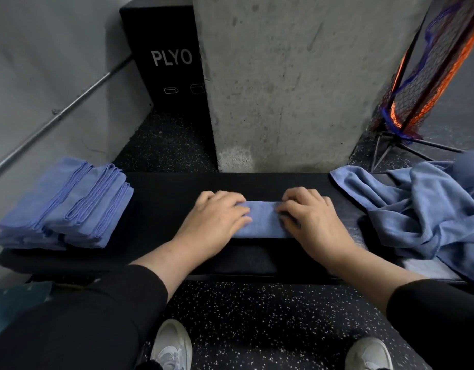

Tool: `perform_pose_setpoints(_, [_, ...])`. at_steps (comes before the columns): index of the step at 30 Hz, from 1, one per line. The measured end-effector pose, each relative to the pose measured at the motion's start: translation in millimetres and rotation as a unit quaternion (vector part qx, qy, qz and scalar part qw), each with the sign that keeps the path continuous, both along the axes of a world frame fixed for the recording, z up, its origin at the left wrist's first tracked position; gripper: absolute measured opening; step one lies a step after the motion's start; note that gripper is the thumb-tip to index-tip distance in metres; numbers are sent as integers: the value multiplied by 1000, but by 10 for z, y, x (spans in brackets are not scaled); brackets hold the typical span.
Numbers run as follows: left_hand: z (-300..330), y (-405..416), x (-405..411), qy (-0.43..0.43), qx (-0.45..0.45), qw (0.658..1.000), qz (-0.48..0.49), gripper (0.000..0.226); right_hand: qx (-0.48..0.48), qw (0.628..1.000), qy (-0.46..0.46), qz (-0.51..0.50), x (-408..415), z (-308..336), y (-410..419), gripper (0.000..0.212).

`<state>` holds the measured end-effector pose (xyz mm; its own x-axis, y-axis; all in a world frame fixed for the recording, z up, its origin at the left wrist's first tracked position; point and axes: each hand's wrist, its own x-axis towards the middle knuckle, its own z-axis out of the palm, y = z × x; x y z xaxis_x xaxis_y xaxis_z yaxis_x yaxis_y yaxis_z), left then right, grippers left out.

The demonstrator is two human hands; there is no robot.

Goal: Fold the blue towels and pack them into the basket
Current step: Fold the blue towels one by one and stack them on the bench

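1. Two white sneakers (172, 345) stand on the speckled black floor (257, 316), nearest the camera and just short of the counter (161, 209).
2. Black sleeves (102, 311) cover both forearms, which reach forward over the counter's near edge.
3. On the middle of the counter lies a folded blue towel (262, 220), a narrow band running left to right.
4. Left hand (220, 214) rests on the left end of that towel, its fingers (238, 206) lightly curled and pressing the cloth down.
5. Right hand (308, 214) rests on the right end, fingers bent with the tips on the cloth; whether they pinch an edge I cannot tell.
6. At the counter's left end sits a stack of folded blue towels (67, 206), well apart from the hands.
7. At the counter's right end lies a loose heap of unfolded blue towels (422, 206), spilling over the edge.
8. Behind the counter rises a concrete pillar (297, 76); left of the pillar stands a black box marked PLYO (172, 60).
9. Beyond the counter's right end leans an orange and blue net (428, 76) on a metal stand.
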<state>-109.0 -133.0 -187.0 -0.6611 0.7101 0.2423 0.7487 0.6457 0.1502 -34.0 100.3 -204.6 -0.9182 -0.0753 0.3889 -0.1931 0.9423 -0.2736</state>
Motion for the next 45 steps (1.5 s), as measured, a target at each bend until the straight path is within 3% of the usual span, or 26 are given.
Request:
perform_pose_setpoints(1, [-16, -10, 17, -37, -30, 999, 4, 58, 8, 1000, 6, 8, 8, -25, 5, 17])
perform_pose_setpoints(3, [-43, -36, 36, -101, -92, 990, 28, 71, -2, 999, -29, 16, 36, -78, 41, 37])
perform_pose_setpoints(6, [-41, -24, 24, -129, -119, 984, 45, 77, 1, 992, -124, 36, 52, -103, 132, 71])
perform_pose_setpoints(8, [-6, -4, 5, -141, -120, 981, 52, 81, 2, 985, -166, 40, 22, -104, 175, 77])
perform_pose_setpoints(12, [53, 42, -50, -161, -106, 979, 69, 86, -82, 985, -150, 10, -52, -13, 165, 52])
perform_pose_setpoints(15, [124, -9, -97, -235, -10, 967, 97, 64, -187, 965, -184, -18, -114, 169, 131, 29])
perform_pose_setpoints(17, [218, -66, -97, -344, 137, 922, 116, 43, -283, 942, -179, -25, -151, 288, 76, 19])
perform_pose_setpoints(19, [328, -123, -73, -410, 256, 865, 131, 32, -379, 909, -171, -38, -184, 405, 1, 27])
perform_pose_setpoints(23, [505, -219, 60, -548, 348, 749, 132, 42, -473, 859, -187, -56, -245, 540, -166, 59])
perform_pose_setpoints(26, [586, -273, 125, -544, 381, 728, 170, 43, -551, 806, -210, -43, -261, 636, -315, 58])
perform_pose_setpoints(30, [642, -438, 216, -520, 441, 698, 221, 34, -607, 733, -306, 36, -220, 756, -561, 49])
perform_pose_setpoints(36, [655, -870, 311, -497, 470, 688, 240, 31, -690, 666, -279, 49, -291, 794, -974, 38])
perform_pose_setpoints(41, [797, -1230, 311, -471, 485, 685, 274, 30, -712, 647, -271, 33, -489, 849, -1414, 36])
perform_pose_setpoints(45, [803, -1504, 309, -507, 454, 667, 305, 17, -703, 656, -274, -22, -713, 825, -1818, 29])
